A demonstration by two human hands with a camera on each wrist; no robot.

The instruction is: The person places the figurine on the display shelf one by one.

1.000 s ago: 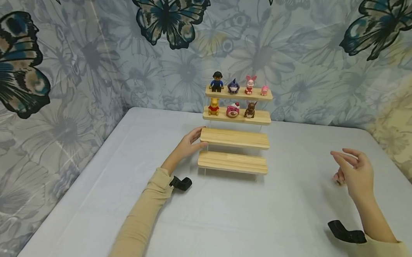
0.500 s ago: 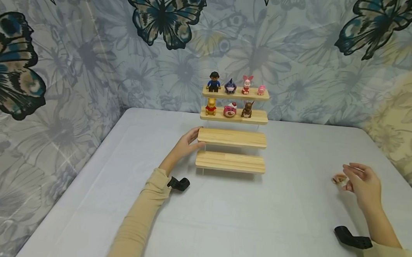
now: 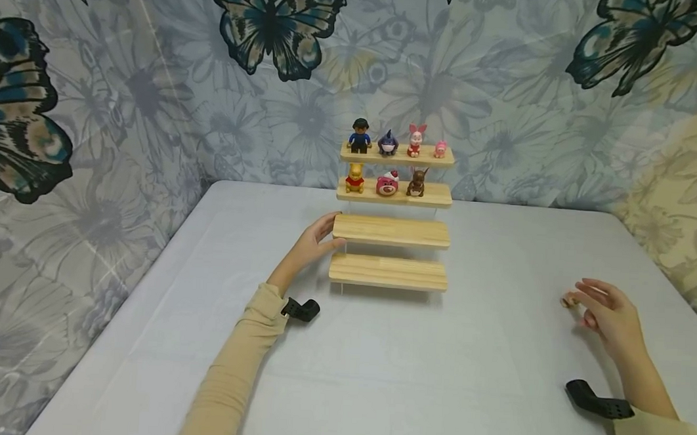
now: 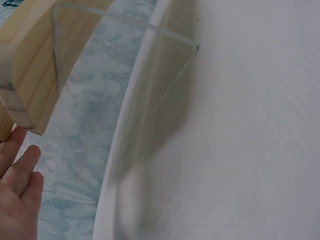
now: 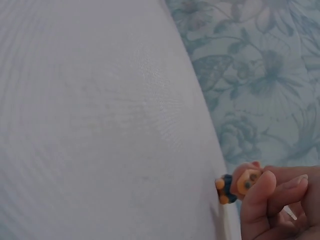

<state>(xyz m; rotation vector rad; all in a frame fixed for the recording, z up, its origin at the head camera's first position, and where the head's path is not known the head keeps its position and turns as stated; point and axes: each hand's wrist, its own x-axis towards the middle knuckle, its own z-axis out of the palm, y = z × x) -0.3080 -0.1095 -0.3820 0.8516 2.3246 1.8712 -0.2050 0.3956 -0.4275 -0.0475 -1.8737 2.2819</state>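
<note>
A stepped display shelf [image 3: 388,273] with wooden boards and clear supports stands mid-table. My left hand [image 3: 310,245] holds the left end of its second-lowest board [image 3: 392,229], thumb along the front corner and fingers at the back. In the left wrist view, loosely extended fingers [image 4: 21,172] meet the board's end [image 4: 30,90]; the thumb is hidden. Over at the right, my right hand [image 3: 612,317] pinches a small figurine [image 5: 240,183] by its head, between thumb and finger. It has a pinkish head, orange face and blue body, and its feet are at the tabletop.
Several figurines line the top board [image 3: 397,159], including a blue-shirted one [image 3: 360,138]. The board beneath [image 3: 426,194] carries a yellow bear [image 3: 355,180], a pink bear [image 3: 387,185] and a brown figurine [image 3: 416,183]. Butterfly-patterned cloth [image 3: 153,102] hangs behind the white table [image 3: 465,355].
My right hand has moved lower and nearer, now with its fingers at the small figurine, which has shifted slightly. The left hand stays at the shelf; the head view has shifted a little.
</note>
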